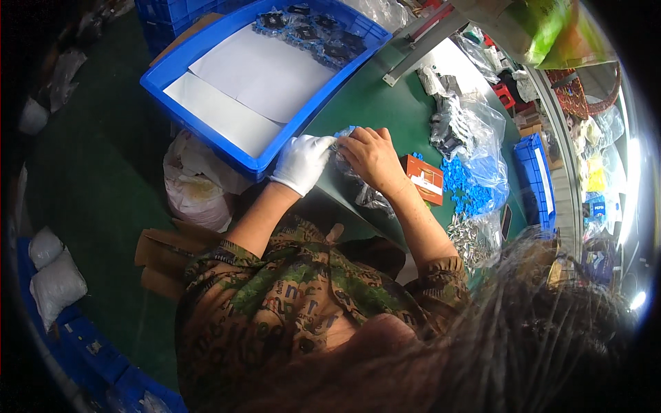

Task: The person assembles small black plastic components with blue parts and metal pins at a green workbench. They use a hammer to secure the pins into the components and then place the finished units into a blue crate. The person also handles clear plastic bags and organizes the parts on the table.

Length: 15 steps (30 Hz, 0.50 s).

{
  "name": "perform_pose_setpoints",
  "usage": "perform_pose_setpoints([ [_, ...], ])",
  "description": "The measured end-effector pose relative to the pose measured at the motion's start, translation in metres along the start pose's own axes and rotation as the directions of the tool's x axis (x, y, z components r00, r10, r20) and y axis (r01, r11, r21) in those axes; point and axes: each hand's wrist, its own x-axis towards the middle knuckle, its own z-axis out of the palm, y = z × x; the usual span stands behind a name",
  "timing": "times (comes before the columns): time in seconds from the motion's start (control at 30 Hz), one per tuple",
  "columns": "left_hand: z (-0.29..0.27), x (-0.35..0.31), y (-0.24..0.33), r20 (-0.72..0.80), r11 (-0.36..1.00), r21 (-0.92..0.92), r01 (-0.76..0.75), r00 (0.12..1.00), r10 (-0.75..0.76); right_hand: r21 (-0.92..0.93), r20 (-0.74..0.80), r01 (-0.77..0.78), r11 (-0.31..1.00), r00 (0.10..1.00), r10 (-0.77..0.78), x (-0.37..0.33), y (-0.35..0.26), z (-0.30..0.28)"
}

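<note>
The left hand (303, 162), in a thin white fabric glove, and the bare right hand (372, 157) meet fingertip to fingertip, both pinching a small blue-and-clear piece (345, 131) at the edge zone of the tabletop (372, 96); the fingers hide most of its shape. Just below lies a crinkled clear bag (374, 198) with dark contents. Right of the right forearm sit a glossy red-brown carton (424, 180), a heap of small bright-blue parts (460, 184) and shiny metal pieces (475, 241), with rumpled clear film over grey parts (451, 131) beyond. Left of the gloved hand, a smooth-walled blue bin (206, 134) carries flat white sheets (261, 72) and black pieces (306, 32). The tabletop is smooth green; its near edge slants beneath the wrists, and a strip of it shows between bin and carton. Beside the bin, a creased pale sack (196, 180) and cardboard (162, 258) stand near the green floor (103, 165).
</note>
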Motion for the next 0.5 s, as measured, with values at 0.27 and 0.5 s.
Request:
perform_pose_setpoints([
  [0.27,-0.001,0.000,-0.004,0.000,0.997,-0.071,-0.027,1.000,0.028,-0.069,0.059,0.036,0.997,0.998,-0.032,-0.001,0.000,-0.006],
  [0.5,0.000,0.002,-0.005,0.001,0.997,-0.071,-0.040,0.999,0.040,-0.011,0.074,-0.006,1.000,0.997,0.007,-0.001,0.000,-0.010],
])
